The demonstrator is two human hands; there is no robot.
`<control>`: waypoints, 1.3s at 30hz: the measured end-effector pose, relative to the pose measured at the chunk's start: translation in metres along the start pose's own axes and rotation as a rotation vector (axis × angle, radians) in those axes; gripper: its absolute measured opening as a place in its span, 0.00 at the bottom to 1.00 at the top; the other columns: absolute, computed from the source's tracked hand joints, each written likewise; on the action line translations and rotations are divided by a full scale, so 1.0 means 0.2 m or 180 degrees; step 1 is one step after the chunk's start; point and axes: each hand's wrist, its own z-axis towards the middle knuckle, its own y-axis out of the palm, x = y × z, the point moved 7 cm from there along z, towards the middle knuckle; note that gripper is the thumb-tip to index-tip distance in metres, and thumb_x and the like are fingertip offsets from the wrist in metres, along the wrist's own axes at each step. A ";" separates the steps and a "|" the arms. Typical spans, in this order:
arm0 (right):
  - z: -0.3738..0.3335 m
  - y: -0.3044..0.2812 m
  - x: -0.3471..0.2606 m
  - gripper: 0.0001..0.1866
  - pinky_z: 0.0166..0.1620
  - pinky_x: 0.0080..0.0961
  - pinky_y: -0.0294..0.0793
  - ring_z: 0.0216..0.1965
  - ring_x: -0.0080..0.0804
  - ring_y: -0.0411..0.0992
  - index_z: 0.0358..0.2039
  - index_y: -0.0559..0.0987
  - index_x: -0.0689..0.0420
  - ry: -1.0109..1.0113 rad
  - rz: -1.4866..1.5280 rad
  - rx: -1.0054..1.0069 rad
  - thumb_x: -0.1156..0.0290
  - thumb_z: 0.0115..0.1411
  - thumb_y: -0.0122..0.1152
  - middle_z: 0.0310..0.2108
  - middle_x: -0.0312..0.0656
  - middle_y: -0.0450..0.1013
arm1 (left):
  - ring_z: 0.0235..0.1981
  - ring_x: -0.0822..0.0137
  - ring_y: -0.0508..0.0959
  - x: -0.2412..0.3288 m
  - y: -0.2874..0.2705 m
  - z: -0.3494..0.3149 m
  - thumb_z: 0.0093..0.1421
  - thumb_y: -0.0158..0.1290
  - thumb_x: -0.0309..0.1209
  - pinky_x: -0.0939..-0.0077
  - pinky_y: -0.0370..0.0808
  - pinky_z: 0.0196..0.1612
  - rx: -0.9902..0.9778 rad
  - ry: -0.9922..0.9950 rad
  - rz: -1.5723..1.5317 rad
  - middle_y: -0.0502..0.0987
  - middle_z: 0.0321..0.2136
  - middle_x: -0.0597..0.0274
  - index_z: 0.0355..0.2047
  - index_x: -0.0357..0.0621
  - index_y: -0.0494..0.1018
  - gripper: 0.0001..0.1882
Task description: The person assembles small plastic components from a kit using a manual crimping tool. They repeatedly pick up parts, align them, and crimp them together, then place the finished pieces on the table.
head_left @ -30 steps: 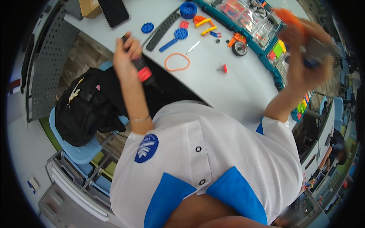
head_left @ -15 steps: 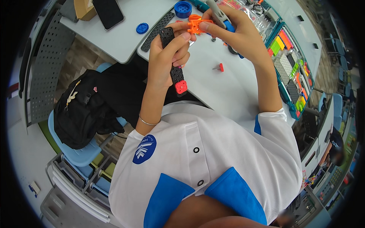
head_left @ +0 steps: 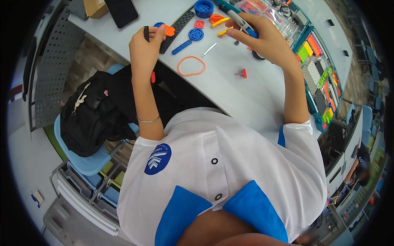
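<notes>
My left hand (head_left: pixel 144 47) is closed on a black perforated beam (head_left: pixel 146 33), seen mostly end-on, with an orange building plate (head_left: pixel 168 30) beside the fingertips. A red piece (head_left: pixel 153 77) shows below that wrist. My right hand (head_left: pixel 269 39) is closed around a grey-and-blue hand tool (head_left: pixel 242 23) whose exact kind I cannot make out. On the table below the hands lie a blue gear (head_left: pixel 195 34), a blue strip (head_left: pixel 182 47), a long black strip (head_left: pixel 180 28), a red square plate (head_left: pixel 199 24), yellow pieces (head_left: pixel 220 22) and an orange rubber band (head_left: pixel 191 74).
A phone (head_left: pixel 122 12) lies at the far left by a cardboard box (head_left: pixel 95 7). A blue wheel (head_left: pixel 204 9) stands at the back. The open teal parts case (head_left: pixel 315 74) fills the right side. A red-headed pin (head_left: pixel 243 73) lies nearer me. A black backpack (head_left: pixel 96 119) rests on a chair.
My hands have separated. The left has moved left with the black beam and the orange plate; the right has left the plate and keeps the tool. The rubber band and blue gear are now uncovered.
</notes>
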 end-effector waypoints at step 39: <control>-0.06 0.16 -0.20 0.21 0.30 0.28 0.70 0.23 0.36 0.72 0.42 0.81 0.62 -0.0072 0.0695 -0.0260 0.58 0.57 0.68 0.26 0.47 0.77 | 0.36 0.72 0.70 0.28 0.37 0.02 0.73 0.43 0.41 0.80 0.67 0.37 -0.1964 0.0602 -0.5180 0.72 0.33 0.58 0.39 0.38 0.68 0.16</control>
